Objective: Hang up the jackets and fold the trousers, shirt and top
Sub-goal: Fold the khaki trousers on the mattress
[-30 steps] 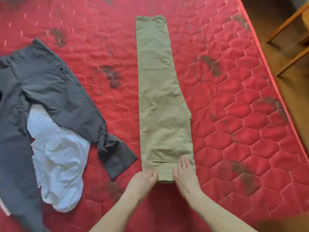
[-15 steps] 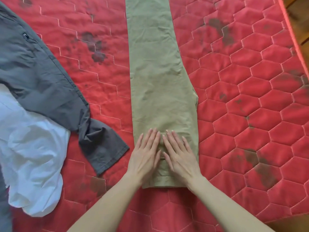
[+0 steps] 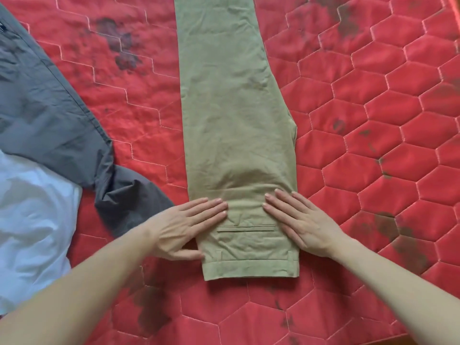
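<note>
**Head view: khaki trousers being pressed flat by two open hands**

Head camera footage is showing the khaki trousers [image 3: 236, 135] being laid lengthwise on the red quilted mattress [image 3: 373, 150], folded leg over leg, with the waistband at the near end and the legs running off the far edge of the frame. A welt pocket [image 3: 246, 229] is being shown face up just beyond the waistband.

The left hand [image 3: 185, 226] is being held flat and open, palm down, across the left edge of the trousers; its fingertips are lying on the cloth just beyond the pocket, while the heel of the hand is resting on the mattress. The right hand [image 3: 302, 224] is likewise being held flat and open on the right side of the trousers, fingers pointing far and left. Nothing is being gripped by either hand; the cloth is only being pressed.

To the left, a grey garment [image 3: 49, 115] is being left spread on the mattress, apart from the trousers, with one end reaching near the left wrist. A white garment [image 3: 32, 220] is lying partly beneath it at the left edge of the frame. Dark stains are being shown across the mattress.
</note>
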Available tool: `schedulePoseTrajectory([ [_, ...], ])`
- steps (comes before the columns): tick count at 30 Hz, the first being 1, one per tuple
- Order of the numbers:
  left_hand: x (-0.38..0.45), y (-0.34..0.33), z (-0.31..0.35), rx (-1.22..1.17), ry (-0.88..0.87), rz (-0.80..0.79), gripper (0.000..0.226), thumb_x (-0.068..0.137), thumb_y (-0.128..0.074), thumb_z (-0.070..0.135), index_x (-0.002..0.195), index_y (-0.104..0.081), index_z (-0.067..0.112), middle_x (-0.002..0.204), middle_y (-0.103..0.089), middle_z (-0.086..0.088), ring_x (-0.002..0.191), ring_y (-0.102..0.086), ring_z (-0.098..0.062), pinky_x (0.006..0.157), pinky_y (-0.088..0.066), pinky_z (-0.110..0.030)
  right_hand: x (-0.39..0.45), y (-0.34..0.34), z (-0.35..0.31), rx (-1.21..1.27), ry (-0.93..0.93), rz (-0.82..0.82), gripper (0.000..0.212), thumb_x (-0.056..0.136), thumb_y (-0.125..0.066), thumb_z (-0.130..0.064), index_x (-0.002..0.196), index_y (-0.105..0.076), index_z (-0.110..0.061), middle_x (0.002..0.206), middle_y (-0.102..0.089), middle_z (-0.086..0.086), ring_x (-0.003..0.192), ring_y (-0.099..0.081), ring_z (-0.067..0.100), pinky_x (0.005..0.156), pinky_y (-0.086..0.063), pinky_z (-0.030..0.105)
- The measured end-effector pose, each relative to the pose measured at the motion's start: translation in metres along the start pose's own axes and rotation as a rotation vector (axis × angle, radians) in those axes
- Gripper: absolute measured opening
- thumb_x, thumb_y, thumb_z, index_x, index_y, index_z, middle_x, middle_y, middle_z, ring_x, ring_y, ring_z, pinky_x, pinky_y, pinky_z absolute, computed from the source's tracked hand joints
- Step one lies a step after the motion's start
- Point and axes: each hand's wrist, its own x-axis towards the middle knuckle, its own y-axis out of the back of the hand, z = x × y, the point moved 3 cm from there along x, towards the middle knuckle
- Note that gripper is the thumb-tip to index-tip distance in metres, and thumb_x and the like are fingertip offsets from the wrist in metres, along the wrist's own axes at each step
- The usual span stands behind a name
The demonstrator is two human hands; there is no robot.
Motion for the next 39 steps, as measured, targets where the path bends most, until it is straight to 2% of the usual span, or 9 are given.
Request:
schedulePoseTrajectory([
  [4, -0.008, 0.011, -0.017, 0.139, -0.107, -0.094, 0.105, 0.08, -0.063, 0.037, 0.166, -0.013, 0.004, 0.175, -0.006, -0.013, 0.162, -0.008, -0.027, 0.13, -0.017, -0.044, -0.024, 0.012, 0.03, -0.098, 0.047, -0.095, 0.09, 0.087, -0.056, -0.018, 0.167, -0.015, -0.016, 0.175, -0.011, 0.002, 0.161, -0.013, 0.022, 0.127, -0.02, 0.048],
  [11, 0.007, -0.001, 0.004, 0.222, 0.007, 0.11, 0.065, 0.103, -0.042, 0.014, 0.165, -0.024, 0.009, 0.173, -0.02, -0.007, 0.159, -0.021, -0.025, 0.126, -0.03, -0.047, -0.005, 0.01, 0.019, -0.078, 0.105, 0.05, 0.064, 0.106, -0.046, -0.041, 0.164, -0.029, -0.02, 0.172, -0.023, 0.005, 0.159, -0.02, 0.025, 0.126, -0.024, 0.051],
  [20, 0.016, 0.007, 0.029, -0.086, 0.227, 0.093, 0.09, 0.098, -0.05, 0.066, 0.166, -0.019, 0.016, 0.175, -0.015, -0.004, 0.162, -0.008, -0.027, 0.129, -0.019, -0.053, 0.022, 0.027, 0.003, 0.09, 0.112, 0.027, 0.053, 0.108, -0.039, -0.015, 0.161, -0.037, -0.017, 0.169, -0.03, 0.001, 0.158, -0.024, 0.02, 0.125, -0.03, 0.046],
  [25, -0.001, 0.022, 0.049, -0.404, 0.219, 0.1, 0.082, 0.095, -0.039, 0.061, 0.166, -0.025, 0.02, 0.172, -0.025, 0.005, 0.16, -0.017, -0.013, 0.129, -0.018, -0.038, 0.005, 0.062, -0.016, 0.338, 0.026, 0.123, 0.044, 0.098, -0.069, -0.004, 0.141, -0.063, -0.008, 0.149, -0.059, 0.0, 0.144, -0.05, 0.021, 0.116, -0.046, 0.041],
  [27, -0.009, 0.027, 0.059, -0.667, 0.326, 0.235, 0.067, 0.098, -0.045, 0.058, 0.157, -0.047, 0.026, 0.159, -0.049, 0.009, 0.149, -0.041, -0.008, 0.124, -0.034, -0.036, -0.005, 0.069, -0.024, 0.438, -0.054, 0.171, 0.042, 0.091, -0.077, -0.001, 0.132, -0.07, -0.009, 0.137, -0.068, -0.002, 0.134, -0.061, 0.017, 0.108, -0.053, 0.038],
  [30, -0.01, 0.034, 0.062, -0.801, 0.593, 0.437, 0.039, 0.102, -0.051, 0.059, 0.127, -0.071, 0.038, 0.119, -0.076, 0.015, 0.112, -0.07, -0.001, 0.091, -0.059, -0.039, -0.016, 0.068, -0.035, 0.777, -0.324, 0.251, 0.043, 0.082, -0.072, -0.008, 0.119, -0.077, -0.03, 0.118, -0.076, -0.016, 0.11, -0.07, 0.0, 0.091, -0.057, 0.029],
  [32, -0.004, 0.037, 0.057, -0.755, 0.681, 0.521, 0.054, 0.102, -0.041, 0.07, 0.104, -0.075, 0.027, 0.093, -0.077, 0.014, 0.089, -0.067, 0.007, 0.075, -0.059, -0.036, -0.016, 0.059, -0.043, 0.916, -0.518, 0.303, 0.042, 0.077, -0.066, -0.008, 0.106, -0.073, -0.038, 0.095, -0.074, -0.024, 0.081, -0.065, -0.009, 0.072, -0.056, 0.023],
  [34, 0.002, 0.036, 0.05, -0.865, 0.791, 0.6, 0.062, 0.098, -0.042, 0.075, 0.084, -0.066, 0.02, 0.068, -0.063, 0.01, 0.068, -0.049, 0.005, 0.061, -0.052, -0.035, -0.012, 0.052, -0.046, 0.949, -0.673, 0.378, 0.008, 0.085, -0.068, -0.031, 0.082, -0.065, -0.037, 0.068, -0.063, -0.015, 0.059, -0.049, -0.003, 0.057, -0.046, 0.022],
  [39, 0.017, 0.03, 0.043, -0.932, 0.982, 0.743, 0.04, 0.096, -0.053, 0.062, 0.068, -0.047, 0.035, 0.057, -0.038, 0.015, 0.054, -0.035, -0.005, 0.051, -0.033, -0.023, 0.01, 0.036, -0.04, 1.035, -0.873, 0.488, 0.025, 0.094, -0.059, -0.061, 0.087, -0.062, -0.037, 0.07, -0.059, -0.014, 0.067, -0.044, 0.004, 0.061, -0.042, 0.027],
])
